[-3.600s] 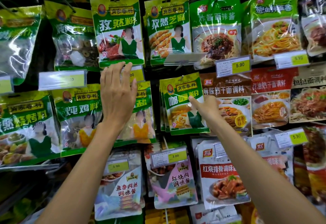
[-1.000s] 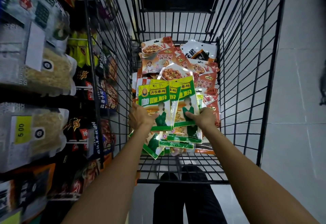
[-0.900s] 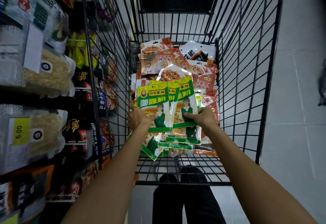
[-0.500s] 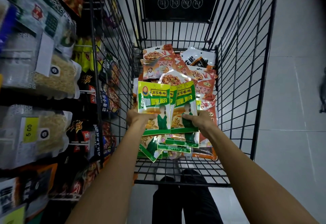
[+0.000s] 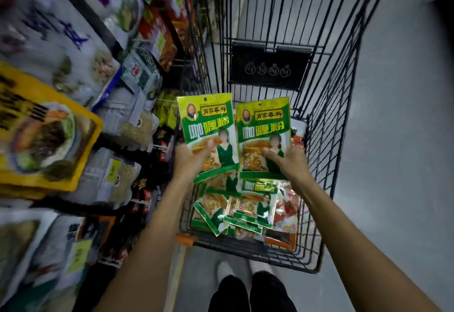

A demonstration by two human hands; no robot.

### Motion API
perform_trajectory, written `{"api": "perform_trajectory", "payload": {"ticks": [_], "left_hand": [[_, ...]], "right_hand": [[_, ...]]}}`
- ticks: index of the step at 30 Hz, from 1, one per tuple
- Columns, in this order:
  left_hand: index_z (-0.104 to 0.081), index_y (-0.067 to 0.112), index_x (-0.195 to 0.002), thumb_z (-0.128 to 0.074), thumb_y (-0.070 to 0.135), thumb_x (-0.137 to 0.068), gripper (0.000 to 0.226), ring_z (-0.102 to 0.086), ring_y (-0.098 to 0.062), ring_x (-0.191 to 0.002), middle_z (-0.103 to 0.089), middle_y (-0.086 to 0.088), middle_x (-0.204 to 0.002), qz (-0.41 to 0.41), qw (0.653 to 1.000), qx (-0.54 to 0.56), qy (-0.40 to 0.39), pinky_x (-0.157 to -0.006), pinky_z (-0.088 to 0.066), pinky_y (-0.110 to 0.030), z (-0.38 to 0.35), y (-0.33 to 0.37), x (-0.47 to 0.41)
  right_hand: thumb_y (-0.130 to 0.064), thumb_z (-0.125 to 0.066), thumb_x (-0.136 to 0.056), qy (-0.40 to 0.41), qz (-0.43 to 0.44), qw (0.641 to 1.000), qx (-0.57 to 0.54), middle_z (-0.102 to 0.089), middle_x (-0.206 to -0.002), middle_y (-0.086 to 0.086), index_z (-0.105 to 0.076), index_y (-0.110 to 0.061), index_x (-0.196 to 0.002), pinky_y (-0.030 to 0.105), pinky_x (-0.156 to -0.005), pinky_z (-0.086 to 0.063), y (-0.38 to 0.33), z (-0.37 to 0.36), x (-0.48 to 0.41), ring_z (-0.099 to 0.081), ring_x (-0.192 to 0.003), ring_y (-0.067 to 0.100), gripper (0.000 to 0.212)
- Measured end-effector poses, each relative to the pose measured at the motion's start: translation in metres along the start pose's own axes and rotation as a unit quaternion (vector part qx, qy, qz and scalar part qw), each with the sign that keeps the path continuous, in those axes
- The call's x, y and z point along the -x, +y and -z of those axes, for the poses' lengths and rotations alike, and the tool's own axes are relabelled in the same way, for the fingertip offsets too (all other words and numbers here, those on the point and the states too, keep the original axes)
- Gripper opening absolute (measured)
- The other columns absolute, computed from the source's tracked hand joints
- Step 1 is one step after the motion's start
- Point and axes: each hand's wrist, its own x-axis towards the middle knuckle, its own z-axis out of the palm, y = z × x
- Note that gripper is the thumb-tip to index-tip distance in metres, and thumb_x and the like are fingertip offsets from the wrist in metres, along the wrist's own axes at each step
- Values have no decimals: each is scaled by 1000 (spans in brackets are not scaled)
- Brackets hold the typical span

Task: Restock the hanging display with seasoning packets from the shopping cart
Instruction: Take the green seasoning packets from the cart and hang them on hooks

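You've got a green packet pinched in your left hand and another packet in your right hand, so thumb-only grips could let one slip back into the cart.

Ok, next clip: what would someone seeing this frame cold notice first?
Two matching green curry powder packets held upright side by side above the shopping cart: the left packet in the left hand, the right packet in the right hand. Below them, more green packets lie loose in the cart. Blurred shelves of packaged goods fill the left side.
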Motion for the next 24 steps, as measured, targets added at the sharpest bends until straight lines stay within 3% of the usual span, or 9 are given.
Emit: {"api": "perform_trajectory", "payload": {"ticks": [3,7,10,12,14,17,21,23,24], "left_hand": [[-62,11,-70,-66,29,-89,27,-40,5,-31,-45,17,-33,-81,994,19,67,-36,-27,-9,44,60,26],[-32,18,-51,-67,43,-84,54,-30,-4,-27,-29,11,-32,-159,969,8,190,-36,-18,-14,113,130,77],[-50,23,-71,-70,39,-83,28,-51,11,-48,-52,21,-50,-212,935,22,283,-53,-39,-16,168,173,121],[-59,32,-79,-71,37,-82,14,-56,-2,-64,-59,20,-66,-244,913,38,325,-63,-44,-29,202,197,154],[-53,29,-66,-70,43,-79,26,-48,-12,-54,-50,8,-58,-266,888,30,374,-54,-37,-28,235,215,192],[-59,29,-61,-69,35,-82,24,-41,-1,-43,-45,18,-49,-310,847,31,430,-44,-34,-16,277,235,251],[-67,20,-77,-70,32,-81,13,-47,-9,-55,-44,-3,-60,-327,795,25,511,-56,-40,-23,325,246,326],[-62,20,-73,-68,40,-78,22,-46,-14,-55,-50,-3,-61,-326,771,15,546,-54,-40,-29,344,248,360],[-62,21,-70,-67,41,-78,22,-47,-11,-53,-56,4,-60,-325,757,9,566,-53,-42,-26,353,248,376]], "right_hand": [[-22,-69,-86,-48,78,996,4,-66,-79,7,-60,-12,-78,35,-70,-56,-69,10,14,-67,-76,26,16],[-17,-71,-86,-106,208,972,-12,-66,-71,0,-62,-12,-76,15,-56,-51,-163,13,43,-64,-60,4,14],[-17,-72,-85,-158,283,946,-23,-65,-58,-11,-60,-20,-66,16,-56,-49,-229,6,74,-62,-56,1,23],[-19,-72,-85,-201,335,920,-35,-64,-56,-12,-59,-20,-67,15,-54,-48,-269,-4,96,-62,-55,0,23],[-21,-72,-85,-232,385,892,-46,-61,-60,-6,-59,-8,-69,21,-56,-45,-305,-18,122,-60,-56,9,25],[-25,-72,-85,-291,452,841,-69,-44,-58,0,-49,4,-64,23,-55,-35,-356,-39,170,-45,-54,12,43],[-31,-70,-83,-362,507,777,-88,-48,-62,15,-50,9,-65,33,-63,-42,-406,-69,239,-52,-57,23,48],[-29,-69,-83,-389,530,748,-95,-63,-63,16,-66,3,-68,28,-65,-49,-421,-85,269,-64,-60,22,35],[-24,-68,-85,-400,543,733,-94,-62,-54,5,-69,-11,-58,19,-60,-45,-426,-93,284,-61,-51,14,31]]}}
